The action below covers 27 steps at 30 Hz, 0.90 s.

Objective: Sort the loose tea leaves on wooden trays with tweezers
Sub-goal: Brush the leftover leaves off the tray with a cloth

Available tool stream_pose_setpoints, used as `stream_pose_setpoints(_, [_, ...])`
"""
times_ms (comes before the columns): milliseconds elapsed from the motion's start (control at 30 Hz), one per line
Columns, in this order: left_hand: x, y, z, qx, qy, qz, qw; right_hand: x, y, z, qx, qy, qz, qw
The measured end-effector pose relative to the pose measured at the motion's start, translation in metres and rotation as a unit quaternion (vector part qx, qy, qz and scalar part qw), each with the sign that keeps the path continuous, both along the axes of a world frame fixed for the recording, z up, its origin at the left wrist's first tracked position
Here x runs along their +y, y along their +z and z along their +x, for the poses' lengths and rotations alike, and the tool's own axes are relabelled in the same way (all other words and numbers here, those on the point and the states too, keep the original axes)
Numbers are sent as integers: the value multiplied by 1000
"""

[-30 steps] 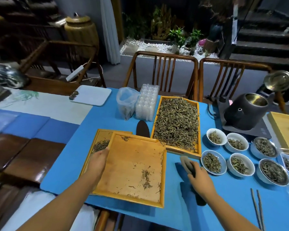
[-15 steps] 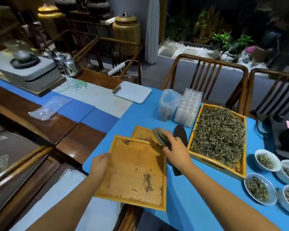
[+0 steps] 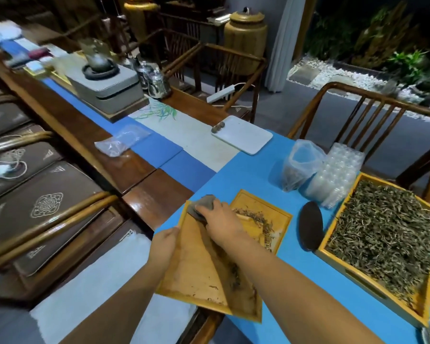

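Grey cloth [image 3: 204, 207] bunched in right hand [image 3: 222, 223], fingers curled tight around it, pressed on near tray's [image 3: 196, 276] far-left corner. Left hand [image 3: 164, 247] grips tray's left rim. Few leaves [image 3: 235, 276] lie under right forearm.

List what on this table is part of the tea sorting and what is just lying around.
In use: near tray, grey cloth, left hand, right hand, second tray, full leaf tray.

Lying about: white board, plastic bag, dark scoop.
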<state>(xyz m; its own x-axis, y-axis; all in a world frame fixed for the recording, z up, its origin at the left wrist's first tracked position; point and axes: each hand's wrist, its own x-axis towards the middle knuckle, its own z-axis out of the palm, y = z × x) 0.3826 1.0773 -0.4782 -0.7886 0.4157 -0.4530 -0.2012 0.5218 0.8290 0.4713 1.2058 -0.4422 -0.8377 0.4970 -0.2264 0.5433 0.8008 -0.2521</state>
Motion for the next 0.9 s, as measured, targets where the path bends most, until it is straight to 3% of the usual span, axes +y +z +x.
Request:
stream_pose_setpoints(200, [-4, -4, -14, 39, -6, -34, 999, 5, -15, 1, -22, 16, 19, 999])
stream_pose_setpoints(367, [-10, -5, -19, 19, -2, -28, 999, 17, -28, 18, -38, 11, 18, 999])
stream_pose_setpoints(700, [-12, -7, -27, 23, -2, -27, 999, 52, -46, 72, -88, -63, 19, 994])
stream_pose_setpoints(900, [-11, -7, -26, 16, -5, -27, 1000, 50, -32, 64, 1, -94, -49, 994])
